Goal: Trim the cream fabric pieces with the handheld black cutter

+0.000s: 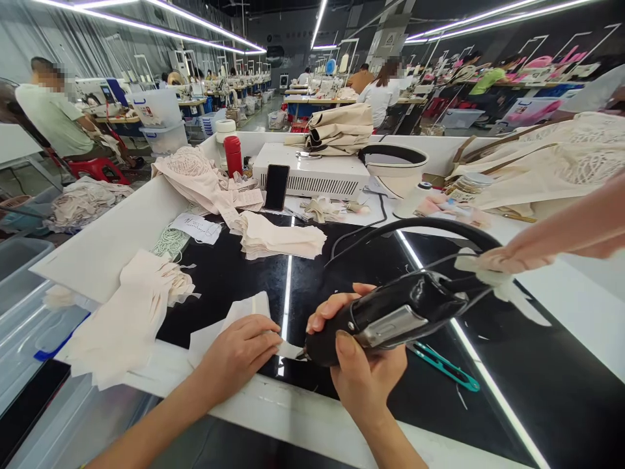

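Observation:
My right hand is wrapped round a black corded hand tool with a metal plate on its side. The tool's narrow tip points left and meets the end of a cream fabric piece on the black table surface. My left hand lies on that piece, fingers stretched out and pressing it down. Another person's hand reaches in from the right, beside the tool's cable, with a cream scrap at its fingers.
Cream fabric stacks lie left, another stack farther back. A teal thread snipper rests right of my right hand. Behind stand a phone, a white vented box and a red bottle. The tool's cable arches over the table.

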`<state>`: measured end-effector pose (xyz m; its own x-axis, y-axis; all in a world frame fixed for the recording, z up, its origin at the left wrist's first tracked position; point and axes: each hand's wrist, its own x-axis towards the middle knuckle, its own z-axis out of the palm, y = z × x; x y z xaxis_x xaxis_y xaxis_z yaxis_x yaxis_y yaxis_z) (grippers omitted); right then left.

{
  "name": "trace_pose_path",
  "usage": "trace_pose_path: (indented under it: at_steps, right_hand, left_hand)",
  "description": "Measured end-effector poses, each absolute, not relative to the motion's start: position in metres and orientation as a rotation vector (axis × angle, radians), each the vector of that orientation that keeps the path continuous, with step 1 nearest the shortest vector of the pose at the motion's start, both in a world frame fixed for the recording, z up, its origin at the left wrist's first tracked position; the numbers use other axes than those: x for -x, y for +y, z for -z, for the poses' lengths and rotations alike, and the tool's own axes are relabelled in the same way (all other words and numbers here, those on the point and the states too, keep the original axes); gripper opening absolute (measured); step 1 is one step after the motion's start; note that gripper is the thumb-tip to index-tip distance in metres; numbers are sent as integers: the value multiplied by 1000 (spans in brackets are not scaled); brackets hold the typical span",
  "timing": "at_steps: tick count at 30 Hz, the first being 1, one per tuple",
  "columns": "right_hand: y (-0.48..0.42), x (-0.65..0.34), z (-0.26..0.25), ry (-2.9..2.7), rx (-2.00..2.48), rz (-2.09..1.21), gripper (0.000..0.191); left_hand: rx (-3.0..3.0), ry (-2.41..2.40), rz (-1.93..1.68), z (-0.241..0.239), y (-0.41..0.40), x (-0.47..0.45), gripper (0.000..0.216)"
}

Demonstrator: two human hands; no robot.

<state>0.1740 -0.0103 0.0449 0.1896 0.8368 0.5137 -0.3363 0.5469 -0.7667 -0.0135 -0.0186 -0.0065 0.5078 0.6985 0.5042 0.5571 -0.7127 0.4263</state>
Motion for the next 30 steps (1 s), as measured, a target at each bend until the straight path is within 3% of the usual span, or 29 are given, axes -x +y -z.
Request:
trace_pose_path:
  at_steps: [7,12,18,21,26,30]
  right_hand:
    - [11,-188,-47,-1090,586,-783,38]
    - [30,-191,-50,-1086,665,-710,23]
    - [35,-184,-53,-1112,691,-736,19]
    - [32,-181,-52,-1117,727,-761,19]
    - [32,-177,-50,-1123,721,-806,21]
    - [36,-171,-50,-1109,710,-814,22]
  left_hand:
    - [-2621,1133,-864,1,-15,42,26]
    - [-2581,1215,-666,-4,-25,38,25]
    - [-2434,1294,-296,-29,-20,27,23]
    - [-2513,1236,-277,-41,2,22,24]
    - [-2589,941,-230,-40,39,16,58]
    - [-2517,987,-101,-35,50,19,66]
